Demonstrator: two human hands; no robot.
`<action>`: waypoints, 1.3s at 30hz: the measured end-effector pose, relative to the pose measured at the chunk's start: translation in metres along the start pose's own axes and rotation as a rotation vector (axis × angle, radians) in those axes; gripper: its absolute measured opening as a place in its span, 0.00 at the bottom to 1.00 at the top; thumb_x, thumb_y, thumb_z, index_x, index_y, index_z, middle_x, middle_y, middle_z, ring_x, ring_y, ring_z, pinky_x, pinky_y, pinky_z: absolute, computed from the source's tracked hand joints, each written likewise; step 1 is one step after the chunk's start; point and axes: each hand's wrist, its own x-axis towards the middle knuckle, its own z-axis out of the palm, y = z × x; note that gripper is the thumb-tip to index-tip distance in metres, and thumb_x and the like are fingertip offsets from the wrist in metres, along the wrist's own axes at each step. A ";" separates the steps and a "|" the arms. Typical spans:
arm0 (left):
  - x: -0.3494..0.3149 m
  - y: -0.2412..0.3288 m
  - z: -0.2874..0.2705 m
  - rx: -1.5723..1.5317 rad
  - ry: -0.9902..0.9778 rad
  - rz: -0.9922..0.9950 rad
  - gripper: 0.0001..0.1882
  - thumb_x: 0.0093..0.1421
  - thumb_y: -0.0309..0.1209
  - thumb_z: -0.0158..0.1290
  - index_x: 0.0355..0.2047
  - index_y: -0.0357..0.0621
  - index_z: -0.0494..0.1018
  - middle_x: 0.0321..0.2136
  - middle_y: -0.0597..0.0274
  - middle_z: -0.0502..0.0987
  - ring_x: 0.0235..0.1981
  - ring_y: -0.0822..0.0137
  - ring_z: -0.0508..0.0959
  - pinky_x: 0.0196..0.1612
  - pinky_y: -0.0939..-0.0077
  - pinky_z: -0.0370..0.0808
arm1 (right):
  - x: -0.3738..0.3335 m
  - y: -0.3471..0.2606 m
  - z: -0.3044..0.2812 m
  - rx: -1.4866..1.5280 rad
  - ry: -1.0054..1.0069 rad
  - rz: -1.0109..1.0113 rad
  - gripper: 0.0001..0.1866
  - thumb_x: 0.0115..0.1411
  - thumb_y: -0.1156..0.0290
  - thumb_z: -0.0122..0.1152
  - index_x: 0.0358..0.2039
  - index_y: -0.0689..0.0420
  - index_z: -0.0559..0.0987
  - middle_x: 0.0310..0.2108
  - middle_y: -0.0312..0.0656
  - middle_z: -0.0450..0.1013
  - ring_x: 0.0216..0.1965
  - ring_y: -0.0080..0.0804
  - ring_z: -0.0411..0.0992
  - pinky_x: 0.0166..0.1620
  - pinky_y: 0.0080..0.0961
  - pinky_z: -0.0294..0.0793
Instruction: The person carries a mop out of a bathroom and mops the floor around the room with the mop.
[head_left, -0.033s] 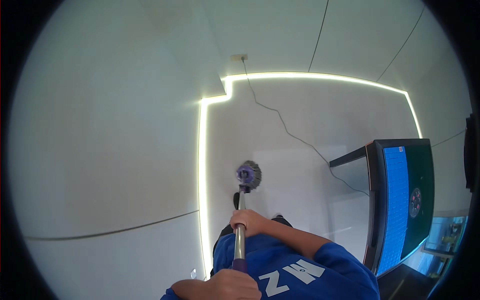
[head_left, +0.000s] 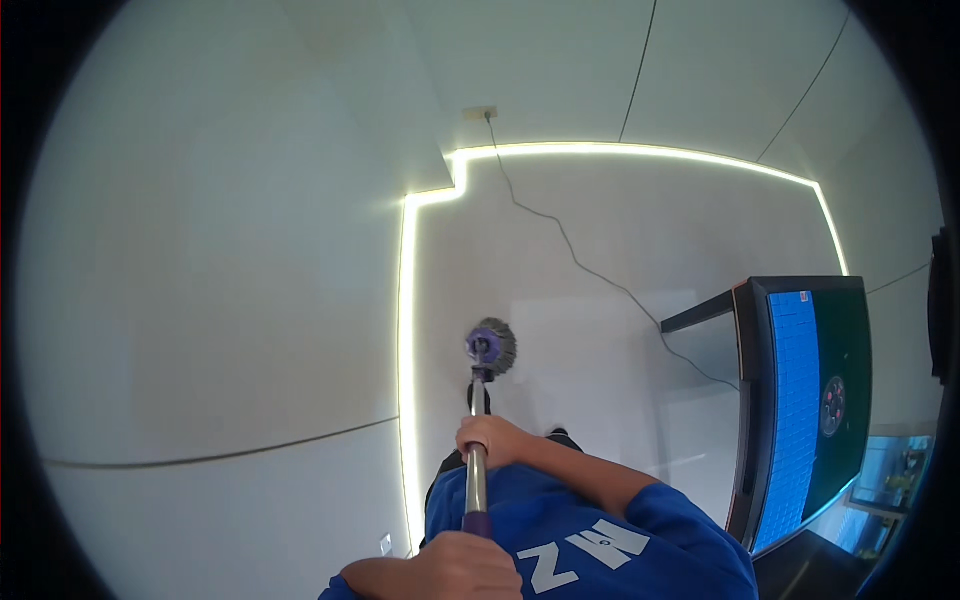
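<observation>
A mop with a silver pole, a purple joint and a grey fringed head (head_left: 490, 350) slants down from my body to the floor. My right hand (head_left: 491, 440) is closed round the middle of the pole, its forearm coming in from the right. Closer to my body, my left hand (head_left: 466, 567) grips the pole at the upper end, just behind a purple sleeve (head_left: 479, 524). The mop head rests on the pale floor (head_left: 580, 340), a little ahead of my dark shoes. What lies of the pole under my left hand is hidden.
A glowing light strip (head_left: 407, 330) edges the floor along the left and far walls. From a wall socket (head_left: 480, 113) a thin grey cable (head_left: 575, 255) crosses the floor to a large dark-framed screen table (head_left: 800, 410) at the right. A pale wall (head_left: 220, 300) fills the left side.
The mop head and the pole have shifted slightly to the left, with my right hand going along. Both hands keep their hold.
</observation>
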 end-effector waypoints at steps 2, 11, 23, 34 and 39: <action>0.015 0.000 0.037 0.080 0.035 -0.134 0.11 0.48 0.33 0.61 0.19 0.43 0.71 0.18 0.61 0.73 0.18 0.60 0.74 0.31 0.66 0.76 | -0.014 0.014 0.006 0.048 0.008 -0.037 0.07 0.40 0.70 0.63 0.21 0.55 0.73 0.21 0.43 0.68 0.28 0.43 0.69 0.31 0.38 0.69; 0.049 -0.061 0.145 0.298 0.015 -0.371 0.13 0.48 0.30 0.61 0.15 0.46 0.68 0.14 0.63 0.68 0.19 0.60 0.71 0.42 0.68 0.75 | -0.068 0.080 0.035 0.261 0.158 -0.068 0.06 0.44 0.77 0.60 0.20 0.57 0.70 0.24 0.41 0.70 0.35 0.40 0.71 0.45 0.35 0.70; 0.039 -0.050 0.169 0.215 -0.210 -0.349 0.14 0.49 0.36 0.62 0.16 0.46 0.71 0.16 0.62 0.73 0.22 0.60 0.75 0.38 0.68 0.77 | -0.101 0.066 0.039 0.055 0.042 -0.018 0.07 0.42 0.76 0.60 0.23 0.56 0.71 0.28 0.41 0.69 0.32 0.42 0.70 0.36 0.34 0.70; -0.047 0.029 0.038 -0.159 0.048 0.104 0.12 0.45 0.33 0.64 0.19 0.43 0.71 0.19 0.62 0.73 0.18 0.62 0.74 0.31 0.67 0.76 | -0.073 -0.051 0.021 -0.389 -0.208 0.360 0.06 0.39 0.72 0.60 0.22 0.56 0.75 0.25 0.45 0.72 0.33 0.46 0.72 0.36 0.42 0.72; -0.122 -0.044 0.049 -0.288 0.343 -0.153 0.10 0.44 0.29 0.66 0.19 0.44 0.74 0.23 0.60 0.77 0.28 0.61 0.79 0.50 0.58 0.73 | -0.109 0.004 0.026 -0.452 -0.022 0.496 0.07 0.41 0.70 0.61 0.22 0.57 0.75 0.25 0.46 0.73 0.34 0.47 0.72 0.37 0.42 0.72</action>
